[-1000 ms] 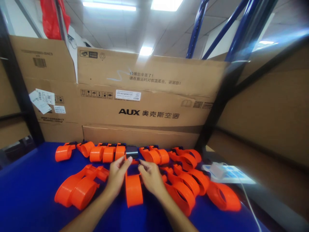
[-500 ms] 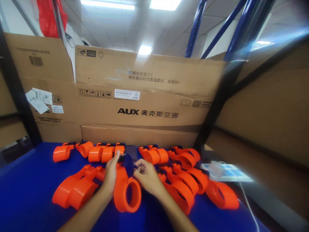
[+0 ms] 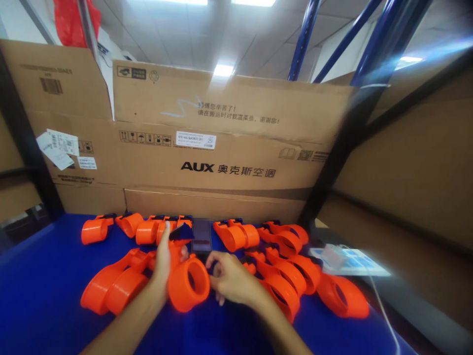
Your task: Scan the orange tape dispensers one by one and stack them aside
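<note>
My left hand (image 3: 162,266) is closed around an orange tape dispenser (image 3: 188,285), its round hub facing me and a dark blue piece (image 3: 182,231) at its upper end. Part of the dispenser's body is hidden behind the thumb and palm. Close to the hub's right edge is my right hand (image 3: 232,278), fingers curled with a gap between thumb and index finger. Nothing shows between them. Behind the hands lies a dark rectangular object (image 3: 201,235), possibly a phone.
More orange dispensers (image 3: 111,288) lie at left, others (image 3: 284,283) at right, and a row along the back. A cardboard panel (image 3: 229,192) stands behind the blue table surface (image 3: 40,291). A power strip (image 3: 354,261) with a white cable sits at the right edge.
The dispenser has tilted and moved slightly left in my left hand. My right hand has come off its dark blue piece and dropped beside the hub.
</note>
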{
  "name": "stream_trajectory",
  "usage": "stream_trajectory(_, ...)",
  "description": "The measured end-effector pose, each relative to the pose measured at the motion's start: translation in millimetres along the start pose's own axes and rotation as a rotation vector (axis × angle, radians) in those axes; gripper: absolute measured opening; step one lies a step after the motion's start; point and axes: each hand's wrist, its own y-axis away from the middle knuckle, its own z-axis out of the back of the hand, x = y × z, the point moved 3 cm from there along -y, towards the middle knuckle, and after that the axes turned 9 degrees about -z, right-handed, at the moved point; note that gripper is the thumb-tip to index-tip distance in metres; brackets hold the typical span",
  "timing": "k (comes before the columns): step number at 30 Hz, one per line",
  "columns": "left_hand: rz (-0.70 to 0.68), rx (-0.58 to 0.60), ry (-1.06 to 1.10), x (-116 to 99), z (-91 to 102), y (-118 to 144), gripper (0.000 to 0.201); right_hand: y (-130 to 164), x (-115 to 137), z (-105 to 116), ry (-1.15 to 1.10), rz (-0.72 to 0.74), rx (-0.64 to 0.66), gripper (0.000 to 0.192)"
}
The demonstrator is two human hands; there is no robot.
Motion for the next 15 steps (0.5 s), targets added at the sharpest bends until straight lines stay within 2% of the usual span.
stream_trajectory(4, -0.018, -0.038, -0.032, 3, 2.8, -4, 0.064, 4, 6, 10, 0.228, 0.068, -0.204, 0.007)
stream_trajectory(7, -0.023, -0.066, -0.121, 7, 4.1, -6, 0.066, 4, 14, 21, 0.256, 0.177, -0.331, 0.010)
stream_trajectory(9, -0.010, -0.057, -0.176, 9, 2.7, -6, 0.068, 4, 17, 25, 0.201, 0.233, -0.338, 0.013)
stream_trajectory(11, 0.032, -0.044, -0.205, 10, 0.1, -4, 0.071, 5, 18, 25, 0.191, 0.272, -0.293, 0.016)
stream_trajectory(15, 0.057, -0.045, -0.181, 9, -4.8, -1, 0.071, 12, 17, 17, 0.398, 0.250, -0.176, 0.013)
